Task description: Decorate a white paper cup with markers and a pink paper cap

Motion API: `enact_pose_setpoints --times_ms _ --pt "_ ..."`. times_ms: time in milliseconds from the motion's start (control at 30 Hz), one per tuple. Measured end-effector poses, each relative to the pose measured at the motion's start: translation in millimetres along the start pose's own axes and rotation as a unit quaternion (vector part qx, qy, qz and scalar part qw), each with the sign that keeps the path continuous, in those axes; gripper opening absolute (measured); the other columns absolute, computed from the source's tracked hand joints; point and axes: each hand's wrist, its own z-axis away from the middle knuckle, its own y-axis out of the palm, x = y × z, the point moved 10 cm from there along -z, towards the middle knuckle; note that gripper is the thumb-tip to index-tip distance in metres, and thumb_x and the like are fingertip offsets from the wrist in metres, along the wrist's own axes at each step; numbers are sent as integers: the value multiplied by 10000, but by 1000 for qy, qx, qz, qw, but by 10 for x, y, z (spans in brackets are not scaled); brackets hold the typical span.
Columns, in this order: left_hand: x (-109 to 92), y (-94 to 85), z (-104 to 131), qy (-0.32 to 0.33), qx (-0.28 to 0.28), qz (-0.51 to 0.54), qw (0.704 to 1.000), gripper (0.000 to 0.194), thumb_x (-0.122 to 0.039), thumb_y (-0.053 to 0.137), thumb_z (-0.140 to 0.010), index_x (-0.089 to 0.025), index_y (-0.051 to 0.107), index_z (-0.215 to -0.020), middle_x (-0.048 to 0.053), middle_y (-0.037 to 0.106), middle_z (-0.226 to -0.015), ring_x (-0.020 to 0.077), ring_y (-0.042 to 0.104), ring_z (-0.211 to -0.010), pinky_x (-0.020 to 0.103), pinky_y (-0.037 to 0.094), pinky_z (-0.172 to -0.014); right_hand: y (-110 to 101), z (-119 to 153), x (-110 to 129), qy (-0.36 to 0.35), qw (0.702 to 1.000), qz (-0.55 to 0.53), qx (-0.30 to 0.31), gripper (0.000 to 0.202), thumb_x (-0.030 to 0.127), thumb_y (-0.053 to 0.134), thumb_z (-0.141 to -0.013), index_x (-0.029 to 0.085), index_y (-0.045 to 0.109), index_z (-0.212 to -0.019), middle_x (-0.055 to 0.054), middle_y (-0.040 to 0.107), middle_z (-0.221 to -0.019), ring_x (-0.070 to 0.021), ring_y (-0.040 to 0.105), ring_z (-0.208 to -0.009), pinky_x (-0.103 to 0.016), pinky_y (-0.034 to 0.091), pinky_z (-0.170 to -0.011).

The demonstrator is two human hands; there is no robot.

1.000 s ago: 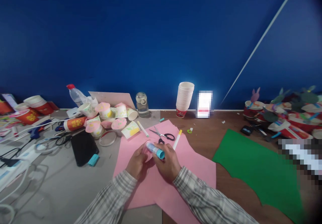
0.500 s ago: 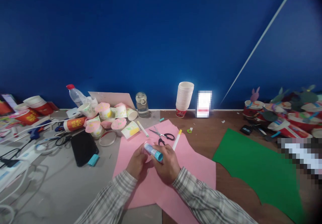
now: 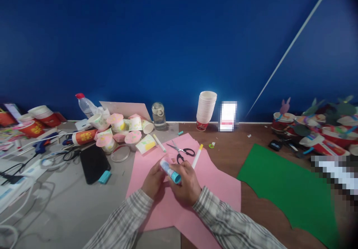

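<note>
My right hand (image 3: pixel 186 183) is closed round a glue stick (image 3: pixel 169 170), a pale tube with a light blue end towards me. The tube's far end lies against a small pink paper piece (image 3: pixel 167 156). Pinched in my left hand (image 3: pixel 153 180) is that paper piece, largely hidden by fingers and tube. Both hands are over large pink paper sheets (image 3: pixel 223 189). Just beyond them lie black-handled scissors (image 3: pixel 181 151), blades apart. A white marker with a yellow cap (image 3: pixel 197 155) is beside the scissors, and a pale marker (image 3: pixel 159 143) lies further left.
Left are a black phone (image 3: pixel 94 164), a light blue cap (image 3: pixel 104 177), decorated paper cups (image 3: pixel 133 139) and cables. A glass jar (image 3: pixel 159 116) and a cup stack (image 3: pixel 206 111) stand by the blue wall. Green paper (image 3: pixel 285 189) and cups with paper animals (image 3: pixel 283 116) are right.
The view has shifted slightly, so everything sits a little further right. Both hands keep their hold on the glue stick and paper piece, with barely any movement.
</note>
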Motion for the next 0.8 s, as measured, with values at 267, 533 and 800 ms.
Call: enact_pose_setpoints --times_ms 267,533,800 --pt "13 44 -20 6 43 -2 999 439 -179 714 -494 -232 603 -916 18 658 -832 221 613 -730 242 512 -526 26 -8 -46 7 1000 27 -1 261 226 636 -735 228 590 -992 -42 723 -745 -228 560 -570 -339 474 -584" --pt "0 83 -7 0 44 12 999 562 -111 620 -423 -229 579 -972 28 645 -907 261 585 -875 341 537 -679 -20 -42 -187 35 999 19 -28 258 217 636 -745 226 612 -1002 -46 742 -795 -222 607 -590 -345 464 -621" --pt "-47 -13 -74 -7 13 82 997 550 -79 581 -376 -158 585 -920 73 657 -827 315 599 -829 424 523 -674 -134 37 -685 215 950 -190 -120 199 231 503 -794 220 559 -985 -17 672 -800 -189 652 -620 -272 543 -541"
